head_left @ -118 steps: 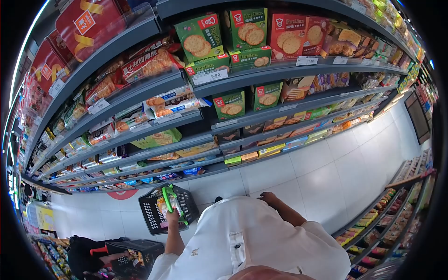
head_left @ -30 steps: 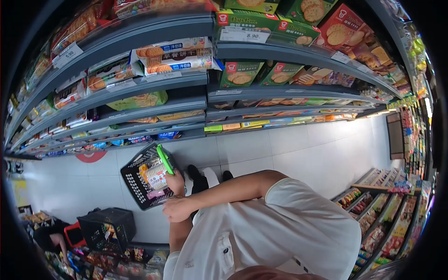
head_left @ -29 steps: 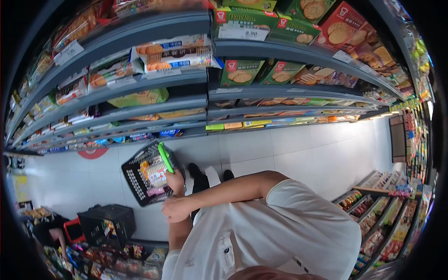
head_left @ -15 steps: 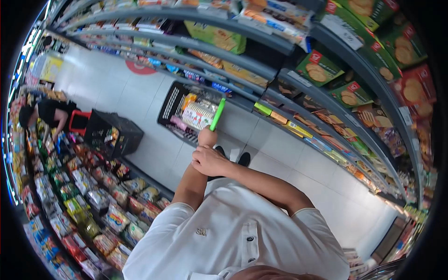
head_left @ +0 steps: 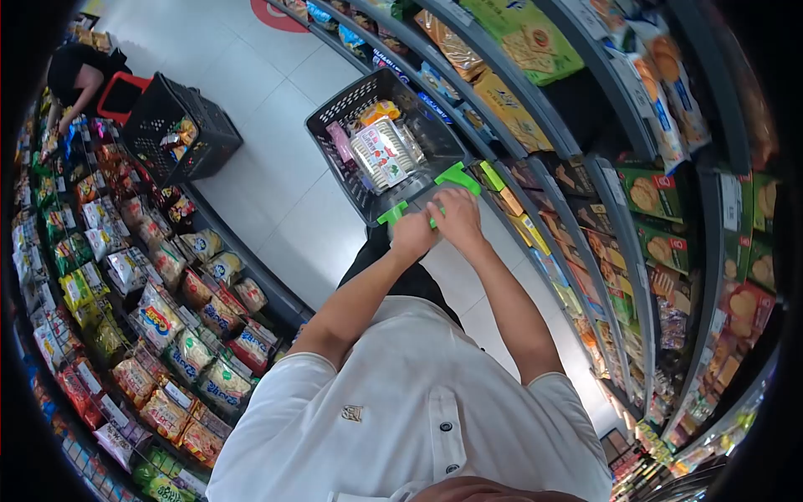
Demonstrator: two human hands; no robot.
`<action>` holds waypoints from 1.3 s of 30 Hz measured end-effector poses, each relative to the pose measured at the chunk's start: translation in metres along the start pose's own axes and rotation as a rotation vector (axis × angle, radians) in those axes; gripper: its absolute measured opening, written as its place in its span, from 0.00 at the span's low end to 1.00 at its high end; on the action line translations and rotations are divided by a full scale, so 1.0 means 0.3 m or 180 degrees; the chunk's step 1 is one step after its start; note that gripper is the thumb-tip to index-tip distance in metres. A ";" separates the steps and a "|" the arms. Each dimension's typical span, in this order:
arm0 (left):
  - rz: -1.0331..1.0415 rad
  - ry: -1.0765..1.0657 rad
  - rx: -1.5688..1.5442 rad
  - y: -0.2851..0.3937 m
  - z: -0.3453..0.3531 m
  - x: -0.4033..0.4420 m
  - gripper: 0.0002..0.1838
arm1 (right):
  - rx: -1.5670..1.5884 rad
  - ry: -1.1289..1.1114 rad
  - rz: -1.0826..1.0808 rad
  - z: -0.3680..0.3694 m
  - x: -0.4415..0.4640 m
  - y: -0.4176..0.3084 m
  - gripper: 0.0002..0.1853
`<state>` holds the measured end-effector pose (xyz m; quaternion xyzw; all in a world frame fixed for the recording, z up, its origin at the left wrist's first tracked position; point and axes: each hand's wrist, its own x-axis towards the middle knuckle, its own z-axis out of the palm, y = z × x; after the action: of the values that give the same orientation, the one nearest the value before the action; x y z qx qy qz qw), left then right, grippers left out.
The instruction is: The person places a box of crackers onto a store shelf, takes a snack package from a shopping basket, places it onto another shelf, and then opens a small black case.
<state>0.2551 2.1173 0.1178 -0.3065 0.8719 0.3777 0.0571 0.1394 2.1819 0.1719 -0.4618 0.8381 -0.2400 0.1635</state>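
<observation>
A black shopping basket (head_left: 386, 82) stands tilted ahead of me, with a green handle (head_left: 457, 176) at its near side. My left hand (head_left: 415, 233) is closed round the handle's middle. Against it, my right hand (head_left: 456, 216) also wraps the handle, its fingers bent over the grip. Inside the basket lie a clear-and-white pack with red print (head_left: 381, 154), an orange bag (head_left: 380, 112) and a pink pack (head_left: 340, 140). Palms and the part of the handle under them are hidden.
Shelves of biscuit boxes (head_left: 648, 192) rise close on my right. To my left, a low rack holds rows of snack bags (head_left: 156, 315). Farther up the tiled aisle (head_left: 288, 213), a person (head_left: 79, 74) bends beside another black basket (head_left: 177, 125) with a red handle.
My right hand has moved off my left wrist onto the green handle. The basket appears larger, farther right and turned; the view has swung, and the shelves have shifted.
</observation>
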 end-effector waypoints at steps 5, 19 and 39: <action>-0.0027 -0.0145 -0.0405 -0.005 0.018 -0.051 0.18 | -0.0564 -0.0262 0.0441 0.091 0.027 0.010 0.15; 0.0505 -0.1038 -0.1455 0.003 0.162 -0.094 0.23 | -0.0860 0.0029 0.0677 0.068 -0.073 0.089 0.11; -0.0821 -0.0748 0.0213 -0.832 -0.222 -0.125 0.25 | -0.0543 -0.0483 0.1029 0.047 -0.056 0.097 0.16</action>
<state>0.4383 1.9579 0.0217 -0.3674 0.8247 0.3712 0.2168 0.1349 2.2061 0.1448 -0.3500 0.9040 -0.1032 0.2228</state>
